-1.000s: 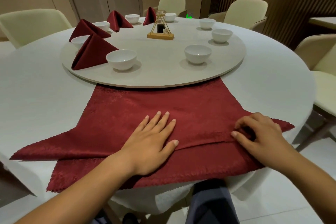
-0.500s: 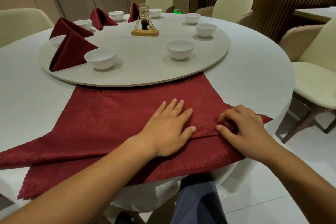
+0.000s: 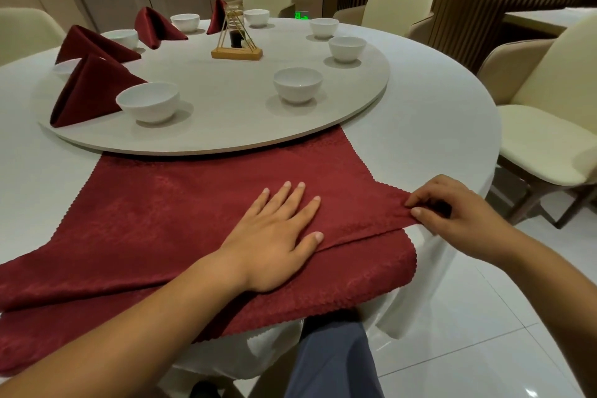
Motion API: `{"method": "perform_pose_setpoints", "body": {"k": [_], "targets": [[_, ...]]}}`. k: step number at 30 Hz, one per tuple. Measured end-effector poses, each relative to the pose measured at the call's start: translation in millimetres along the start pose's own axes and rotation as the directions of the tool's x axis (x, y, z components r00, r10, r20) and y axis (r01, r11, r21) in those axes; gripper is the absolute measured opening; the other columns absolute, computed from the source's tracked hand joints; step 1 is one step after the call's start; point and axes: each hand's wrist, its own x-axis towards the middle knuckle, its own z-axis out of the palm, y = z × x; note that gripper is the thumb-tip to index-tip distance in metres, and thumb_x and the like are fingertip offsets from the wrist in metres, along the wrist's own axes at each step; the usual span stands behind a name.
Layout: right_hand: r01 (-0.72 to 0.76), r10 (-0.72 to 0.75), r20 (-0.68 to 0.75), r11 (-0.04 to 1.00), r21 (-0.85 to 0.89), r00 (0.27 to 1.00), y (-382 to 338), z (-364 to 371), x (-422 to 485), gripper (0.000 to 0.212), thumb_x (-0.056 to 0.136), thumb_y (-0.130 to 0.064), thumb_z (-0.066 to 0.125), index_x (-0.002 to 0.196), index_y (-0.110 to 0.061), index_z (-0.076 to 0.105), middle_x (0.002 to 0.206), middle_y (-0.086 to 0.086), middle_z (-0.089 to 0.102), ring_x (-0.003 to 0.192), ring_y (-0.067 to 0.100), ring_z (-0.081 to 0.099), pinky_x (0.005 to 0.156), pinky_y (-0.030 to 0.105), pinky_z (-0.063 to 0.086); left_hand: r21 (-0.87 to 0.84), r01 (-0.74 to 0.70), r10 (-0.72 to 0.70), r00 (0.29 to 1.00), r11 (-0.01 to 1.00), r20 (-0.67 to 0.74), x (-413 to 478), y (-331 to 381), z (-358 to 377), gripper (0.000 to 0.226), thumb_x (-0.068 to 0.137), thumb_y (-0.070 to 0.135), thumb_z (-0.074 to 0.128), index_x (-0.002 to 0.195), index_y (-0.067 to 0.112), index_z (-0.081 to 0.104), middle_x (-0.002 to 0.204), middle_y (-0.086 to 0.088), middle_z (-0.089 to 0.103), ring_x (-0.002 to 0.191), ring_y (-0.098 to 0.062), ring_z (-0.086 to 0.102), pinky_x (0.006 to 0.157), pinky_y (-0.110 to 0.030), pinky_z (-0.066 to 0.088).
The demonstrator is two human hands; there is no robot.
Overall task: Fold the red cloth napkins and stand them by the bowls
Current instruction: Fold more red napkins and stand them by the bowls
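A large red cloth napkin [image 3: 168,213] lies spread on the near part of the round white table [image 3: 429,113], its far edge tucked under the turntable [image 3: 226,97]. My left hand [image 3: 277,233] presses flat on the napkin's folded layer, fingers straight. My right hand [image 3: 452,213] pinches the napkin's right corner at the table edge. Several folded red napkins stand by white bowls on the turntable's left, the nearest folded napkin [image 3: 87,90] beside a bowl [image 3: 148,100]. Three bowls on the right, such as the nearest bowl [image 3: 297,84], have no napkin beside them.
A wooden stand with a dark bottle [image 3: 236,42] sits at the turntable's middle. Cream chairs ring the table, one close on the right [image 3: 549,126]. The table edge drops to a glossy tiled floor [image 3: 468,333] beside my leg.
My right hand has shifted right and pulled the napkin corner out taut. My left hand stays pressed flat on the cloth. The view has swung left.
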Motion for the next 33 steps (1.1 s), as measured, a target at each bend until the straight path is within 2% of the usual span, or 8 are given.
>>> {"method": "perform_pose_setpoints", "body": {"k": [5,9,13,16,20,24,29,33], "targets": [[-0.074,0.075,-0.013,0.995,0.071,0.997,-3.9,-5.7,2.7,0.027,0.089,-0.016,0.072,0.083,-0.042,0.073,0.096,-0.013,0.063,0.094,0.012,0.062,0.085,0.03,0.051,-0.009,0.003,-0.003,1.0,1.0,-0.013,-0.3,-0.4,0.5,0.071,0.096,0.064,0.004,0.16,0.037,-0.006,0.167,0.006,-0.019,0.152,-0.011,-0.024,0.125,-0.038,-0.013],[-0.042,0.028,-0.169,0.996,-0.081,0.985,-15.9,4.1,-3.1,0.009,0.083,-0.047,0.07,0.076,-0.041,0.068,0.091,-0.018,0.06,0.096,0.003,0.054,0.098,0.043,0.043,-0.009,0.004,-0.004,1.0,1.0,-0.014,0.0,-0.2,0.9,0.071,0.095,0.064,0.004,0.16,0.037,-0.007,0.167,0.006,-0.019,0.151,-0.011,-0.025,0.125,-0.038,-0.014],[-0.015,-0.017,-0.142,0.974,-0.224,0.99,-24.2,24.7,-4.2,0.015,0.082,-0.056,0.064,0.079,-0.041,0.065,0.096,-0.017,0.053,0.098,0.008,0.043,0.095,0.034,0.024,-0.002,0.002,-0.002,1.0,1.0,-0.015,1.1,-1.8,2.8,0.071,0.095,0.065,0.002,0.16,0.037,-0.008,0.167,0.006,-0.02,0.151,-0.01,-0.026,0.125,-0.038,-0.014],[-0.025,0.005,-0.135,0.989,-0.149,0.991,-11.5,18.1,-1.3,0.005,0.087,-0.043,0.067,0.082,-0.042,0.065,0.096,-0.016,0.055,0.099,0.01,0.046,0.102,0.043,0.033,0.005,-0.004,0.004,1.0,1.0,-0.022,1.8,-2.1,3.4,0.076,0.091,0.068,-0.003,0.16,0.037,-0.008,0.167,0.005,-0.02,0.151,-0.011,-0.025,0.125,-0.038,-0.014],[-0.014,0.005,-0.11,0.996,-0.086,0.994,-0.8,1.7,-1.3,0.014,0.09,-0.032,0.068,0.085,-0.045,0.069,0.094,-0.02,0.058,0.099,0.006,0.052,0.098,0.052,0.043,-0.011,-0.004,0.004,1.0,1.0,-0.029,2.6,-2.8,3.9,0.077,0.09,0.069,-0.003,0.16,0.037,-0.007,0.167,0.006,-0.019,0.151,-0.01,-0.025,0.125,-0.037,-0.014],[0.036,-0.049,-0.123,0.994,-0.106,0.991,-17.4,-1.4,-4.5,0.004,0.084,-0.048,0.066,0.081,-0.048,0.069,0.094,-0.019,0.059,0.1,0.006,0.052,0.099,0.051,0.04,-0.078,-0.007,0.002,0.999,0.997,-0.052,0.9,-2.7,2.9,0.072,0.097,0.065,0.011,0.161,0.035,-0.007,0.168,0.007,-0.016,0.151,-0.006,-0.023,0.126,-0.036,-0.011],[0.176,-0.176,0.008,0.983,-0.06,0.984,-46.0,10.4,-9.3,0.023,0.08,-0.064,0.069,0.086,-0.043,0.073,0.096,-0.021,0.062,0.101,0.007,0.057,0.091,0.042,0.047,-0.228,-0.047,0.003,0.981,0.972,-0.192,-1.3,-6.8,4.4,0.073,0.094,0.068,0.022,0.158,0.033,0.024,0.169,0.006,0.01,0.154,-0.003,-0.004,0.127,-0.032,-0.001],[0.257,-0.252,0.094,0.966,-0.04,0.963,-74.8,37.2,-4.5,0.026,0.086,-0.06,0.061,0.092,-0.038,0.073,0.096,-0.021,0.061,0.101,0.005,0.057,0.088,0.026,0.047,-0.289,-0.106,-0.004,0.934,0.951,-0.357,-6.1,-6.7,0.4,0.049,0.097,0.052,0.042,0.137,0.027,0.056,0.147,0.008,0.049,0.141,-0.01,0.038,0.117,-0.041,0.032]]}}
